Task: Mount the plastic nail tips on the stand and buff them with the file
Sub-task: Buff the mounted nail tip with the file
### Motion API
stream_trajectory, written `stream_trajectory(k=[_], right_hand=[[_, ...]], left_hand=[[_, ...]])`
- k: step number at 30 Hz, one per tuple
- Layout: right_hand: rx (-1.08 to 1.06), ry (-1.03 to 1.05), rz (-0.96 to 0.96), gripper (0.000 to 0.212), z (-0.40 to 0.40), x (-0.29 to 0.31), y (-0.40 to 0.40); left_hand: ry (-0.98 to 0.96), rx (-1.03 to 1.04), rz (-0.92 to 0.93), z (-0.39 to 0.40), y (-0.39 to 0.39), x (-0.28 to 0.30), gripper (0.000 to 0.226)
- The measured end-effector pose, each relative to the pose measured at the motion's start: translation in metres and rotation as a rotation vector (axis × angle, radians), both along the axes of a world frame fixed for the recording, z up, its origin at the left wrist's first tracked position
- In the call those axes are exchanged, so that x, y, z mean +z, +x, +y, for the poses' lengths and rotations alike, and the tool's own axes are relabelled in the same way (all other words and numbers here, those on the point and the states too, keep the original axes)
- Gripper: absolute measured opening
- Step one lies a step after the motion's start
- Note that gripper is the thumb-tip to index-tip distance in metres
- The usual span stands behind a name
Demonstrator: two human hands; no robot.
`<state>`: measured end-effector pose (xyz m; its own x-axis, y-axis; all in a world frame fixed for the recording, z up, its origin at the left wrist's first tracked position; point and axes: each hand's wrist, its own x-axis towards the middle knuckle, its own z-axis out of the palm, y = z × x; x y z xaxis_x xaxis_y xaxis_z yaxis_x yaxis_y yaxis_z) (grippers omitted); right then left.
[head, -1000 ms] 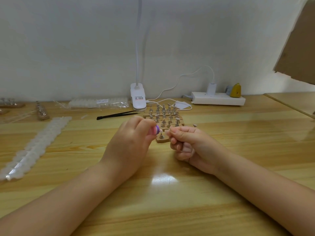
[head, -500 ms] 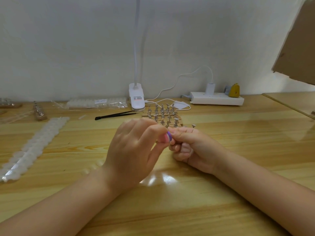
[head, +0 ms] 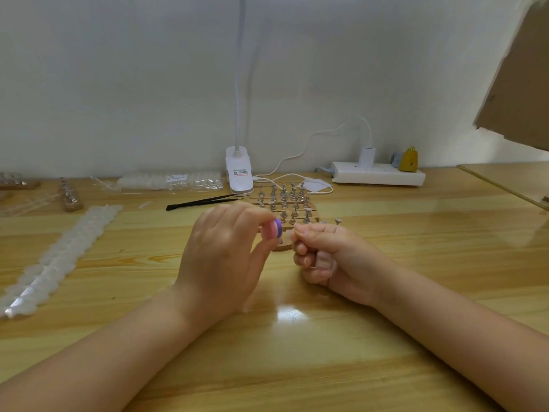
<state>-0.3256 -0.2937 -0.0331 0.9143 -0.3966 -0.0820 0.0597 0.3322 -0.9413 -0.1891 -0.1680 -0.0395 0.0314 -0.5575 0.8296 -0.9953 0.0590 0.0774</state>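
Observation:
My left hand (head: 225, 257) pinches a small pink and purple buffing file (head: 274, 228) between thumb and fingers, held edge-on above the table. My right hand (head: 323, 254) is curled, its thumb and forefinger pinching something small near the file; whether it is a nail tip cannot be made out. Just behind both hands sits a wooden stand (head: 283, 203) with several metal pegs, its near end partly hidden by my fingers. One loose peg (head: 337, 220) stands to its right.
Black tweezers (head: 205, 201) lie left of the stand. Strips of clear nail tips (head: 59, 257) run along the left; a bagged strip (head: 169, 181) lies at the back. A white clamp lamp (head: 239, 171), power strip (head: 377, 173) and more stands (head: 69, 194) line the wall.
My left hand moved the file right against my right fingertips, then back left and slightly up. My right hand stayed nearly in place.

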Motion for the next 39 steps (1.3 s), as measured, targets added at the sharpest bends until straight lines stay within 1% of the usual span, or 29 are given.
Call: stream_trajectory(k=[3, 5, 7, 9, 11, 13, 15, 17, 19, 21, 23, 24, 27, 34, 39], right_hand=[[-0.009, -0.020, -0.004, 0.018, -0.0008, -0.0006, -0.0002], [-0.007, -0.013, -0.006, 0.017, -0.0012, -0.0005, -0.0008], [-0.007, -0.005, -0.009, 0.015, -0.0010, -0.0007, -0.0008], [-0.006, -0.018, -0.011, 0.015, -0.0006, -0.0014, -0.0002], [-0.002, -0.041, -0.015, 0.015, -0.0005, -0.0016, -0.0003], [0.004, -0.057, -0.020, 0.018, -0.0004, -0.0011, -0.0004], [0.005, -0.061, -0.023, 0.022, 0.0004, -0.0003, 0.0003], [0.002, -0.061, -0.025, 0.024, 0.0009, 0.0000, 0.0012], [-0.002, -0.060, -0.022, 0.024, 0.0006, -0.0003, 0.0014], [-0.007, -0.041, -0.018, 0.024, 0.0002, -0.0007, 0.0016], [-0.017, 0.004, -0.021, 0.023, 0.0006, -0.0006, 0.0021], [-0.024, 0.020, -0.020, 0.023, 0.0010, -0.0005, 0.0024], [-0.065, 0.032, -0.004, 0.021, 0.0016, -0.0007, 0.0019], [-0.151, 0.015, 0.001, 0.018, 0.0036, 0.0013, 0.0020], [-0.158, -0.015, 0.055, 0.007, 0.0041, -0.0013, 0.0032]], left_hand=[[-0.005, -0.066, -0.046, -0.0015, -0.0066, 0.0009, 0.018], [0.052, -0.012, -0.067, -0.0023, -0.0057, 0.0007, 0.022], [0.069, 0.037, -0.029, -0.0007, -0.0024, 0.0007, 0.027], [0.026, 0.014, 0.015, 0.0011, -0.0024, 0.0013, 0.026], [0.021, -0.023, 0.001, 0.0003, -0.0059, 0.0015, 0.024], [0.095, -0.003, -0.009, -0.0007, -0.0073, 0.0003, 0.026], [0.142, 0.042, 0.025, -0.0009, -0.0047, -0.0007, 0.027], [0.092, 0.022, 0.081, -0.0003, -0.0035, -0.0010, 0.021], [0.052, -0.041, 0.090, -0.0008, -0.0057, -0.0007, 0.020], [0.129, -0.044, 0.061, -0.0017, -0.0068, -0.0019, 0.025], [0.230, 0.016, 0.059, -0.0021, -0.0048, -0.0032, 0.031], [0.248, 0.040, 0.078, -0.0019, -0.0038, -0.0034, 0.030], [0.212, 0.057, 0.140, -0.0022, -0.0042, -0.0032, 0.022], [0.202, 0.079, 0.229, -0.0022, -0.0015, -0.0039, 0.024], [0.220, 0.074, 0.225, -0.0024, -0.0023, -0.0063, 0.019]])
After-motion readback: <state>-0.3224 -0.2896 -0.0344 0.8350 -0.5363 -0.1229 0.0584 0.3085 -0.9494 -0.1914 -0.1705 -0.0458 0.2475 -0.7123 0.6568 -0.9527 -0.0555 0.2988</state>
